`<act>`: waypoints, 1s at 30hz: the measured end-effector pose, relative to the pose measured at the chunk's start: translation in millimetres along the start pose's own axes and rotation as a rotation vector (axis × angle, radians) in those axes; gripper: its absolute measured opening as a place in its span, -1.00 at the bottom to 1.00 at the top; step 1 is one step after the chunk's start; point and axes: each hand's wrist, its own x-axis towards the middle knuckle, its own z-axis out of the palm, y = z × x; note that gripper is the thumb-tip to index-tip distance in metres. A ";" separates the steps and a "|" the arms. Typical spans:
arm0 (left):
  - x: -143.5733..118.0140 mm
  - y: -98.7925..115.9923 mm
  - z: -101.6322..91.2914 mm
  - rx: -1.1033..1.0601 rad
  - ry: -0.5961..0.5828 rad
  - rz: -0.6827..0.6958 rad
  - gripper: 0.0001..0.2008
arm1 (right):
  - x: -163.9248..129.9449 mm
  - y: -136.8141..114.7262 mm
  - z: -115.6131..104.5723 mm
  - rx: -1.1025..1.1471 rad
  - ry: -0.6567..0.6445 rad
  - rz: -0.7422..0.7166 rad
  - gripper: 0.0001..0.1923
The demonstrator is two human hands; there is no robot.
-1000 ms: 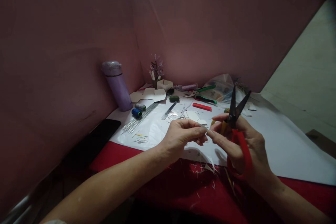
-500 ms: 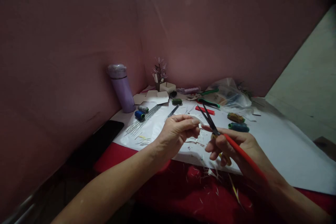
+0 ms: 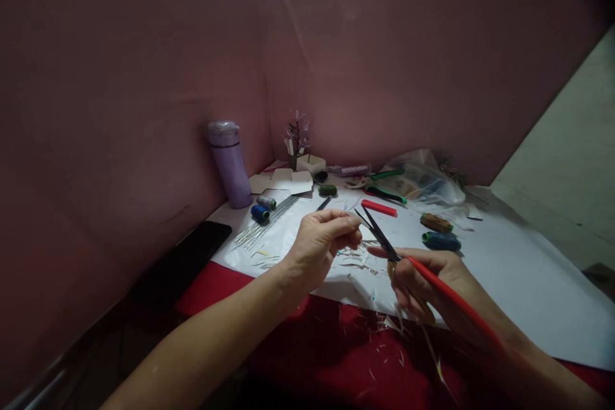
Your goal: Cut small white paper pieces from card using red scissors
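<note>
My left hand (image 3: 321, 246) is closed in a pinch over the white sheet, thumb against forefinger. A small pale sliver (image 3: 364, 221) shows at its fingertips; it looks like paper or thin film. My right hand (image 3: 430, 275) is wrapped round the red-handled scissors (image 3: 382, 242), its forefinger stretched along them toward my left hand. The dark blades are spread apart, and their tips lie right beside the left fingertips and the sliver. Thin scraps (image 3: 360, 266) lie on the sheet beneath both hands.
Thread spools (image 3: 441, 241) lie to the right, and a blue spool (image 3: 260, 213) lies left beside thin wires (image 3: 269, 221). Behind are a red bar (image 3: 379, 207), green-handled pliers (image 3: 387, 195) and a plastic bag (image 3: 423, 179). A purple bottle (image 3: 231, 170) stands by the wall.
The white strip between my hands shows less at the left fingertips now. The scissors have shifted slightly left and down, nearer my left fingertips. The view has tilted a little.
</note>
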 end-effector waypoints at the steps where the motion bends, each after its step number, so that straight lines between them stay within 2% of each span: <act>1: -0.1 -0.1 0.1 0.000 0.002 0.001 -0.89 | 0.1 0.0 0.0 -0.001 -0.002 0.008 -0.56; 19: -0.6 -1.5 1.0 0.009 -0.004 0.002 -0.88 | 2.6 3.6 -3.4 -0.111 -0.028 -0.034 -0.52; 30: 0.2 -3.7 -0.5 -0.010 -0.005 0.002 -0.87 | 3.8 5.2 -3.4 -0.109 -0.036 -0.052 -0.57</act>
